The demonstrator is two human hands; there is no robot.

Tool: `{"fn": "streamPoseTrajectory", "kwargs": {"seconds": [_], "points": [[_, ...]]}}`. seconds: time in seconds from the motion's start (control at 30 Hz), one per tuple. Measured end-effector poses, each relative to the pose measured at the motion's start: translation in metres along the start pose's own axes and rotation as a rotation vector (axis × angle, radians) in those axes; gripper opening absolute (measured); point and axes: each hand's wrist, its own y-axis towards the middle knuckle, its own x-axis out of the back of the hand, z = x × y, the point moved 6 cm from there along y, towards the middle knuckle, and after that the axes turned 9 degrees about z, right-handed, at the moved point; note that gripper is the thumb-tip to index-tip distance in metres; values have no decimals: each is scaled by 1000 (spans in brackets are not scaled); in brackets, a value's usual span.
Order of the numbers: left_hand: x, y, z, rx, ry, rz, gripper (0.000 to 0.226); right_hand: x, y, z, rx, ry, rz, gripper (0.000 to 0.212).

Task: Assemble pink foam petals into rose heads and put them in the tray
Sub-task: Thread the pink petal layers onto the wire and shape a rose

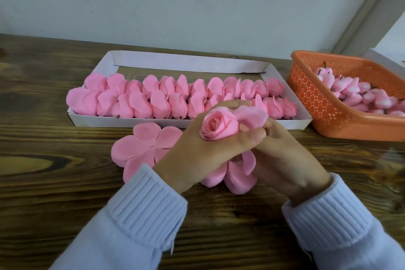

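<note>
A pink foam rose bud [219,126] sits between my two hands above the wooden table. My left hand [197,151] grips the bud from the left. My right hand [282,155] pinches a loose foam petal sheet [252,116] against the bud's right side, and more petals [241,173] hang below my hands. A flat petal sheet [142,149] lies on the table under my left wrist. Behind my hands, a white cardboard tray [306,119] holds two rows of several finished pink rose heads [157,96].
An orange perforated plastic basket [317,103] at the right holds several pink bud cores with dark stems. A white box corner [385,59] shows behind it. A pale wall [175,6] runs along the table's far edge.
</note>
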Motion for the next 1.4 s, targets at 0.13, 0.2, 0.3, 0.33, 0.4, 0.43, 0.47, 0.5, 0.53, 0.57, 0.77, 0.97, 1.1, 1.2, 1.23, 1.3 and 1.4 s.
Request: {"fn": "streamPoseTrajectory", "kwargs": {"seconds": [0.13, 0.2, 0.3, 0.33, 0.4, 0.43, 0.47, 0.5, 0.53, 0.57, 0.77, 0.97, 1.1, 1.2, 1.23, 1.3, 1.4], "points": [[10, -1, 2, -8, -31, -184, 33, 7, 1, 0, -23, 41, -53, 40], [19, -3, 1, -19, -12, -308, 41, 12, 0, -1, -33, 46, -105, 32], [27, -7, -1, -26, -26, -463, 53, 22, -2, 3, 40, -124, -247, 23], [28, -7, -2, -22, -24, -489, 57, 24, -4, 7, 87, -219, -301, 25], [27, -8, -4, -26, -4, -512, 68, 23, -8, 15, 209, -417, -378, 20], [27, -8, -5, -32, 7, -520, 72, 20, -10, 20, 272, -509, -396, 13], [27, -9, -6, -39, 16, -531, 75, 17, -11, 23, 324, -591, -409, 9], [27, -9, -7, -44, 25, -541, 77, 14, -13, 25, 364, -658, -423, 11], [27, -9, -8, -50, 30, -546, 77, 12, -14, 27, 394, -705, -433, 14], [27, -9, -8, -53, 28, -546, 77, 10, -15, 28, 420, -731, -441, 16], [30, -7, 5, 5, -116, -525, 46, 1, -20, 35, 520, -880, -469, 11], [23, -2, 7, 45, -40, -385, 38, -7, -26, 41, 618, -943, -506, 17], [8, 0, 4, 22, 113, -202, 24, -5, -31, 44, 682, -832, -549, 23], [3, 0, 3, -1, 111, -134, 27, -3, -30, 44, 680, -728, -528, 18], [3, 0, 2, -10, 112, -128, 23, -2, -29, 44, 678, -686, -514, 16], [3, 0, 0, -33, 96, -124, 15, 0, -28, 43, 680, -600, -511, 8], [3, 1, 0, -61, 23, -102, 51, 11, -27, 41, 620, -500, -569, 4]]}}
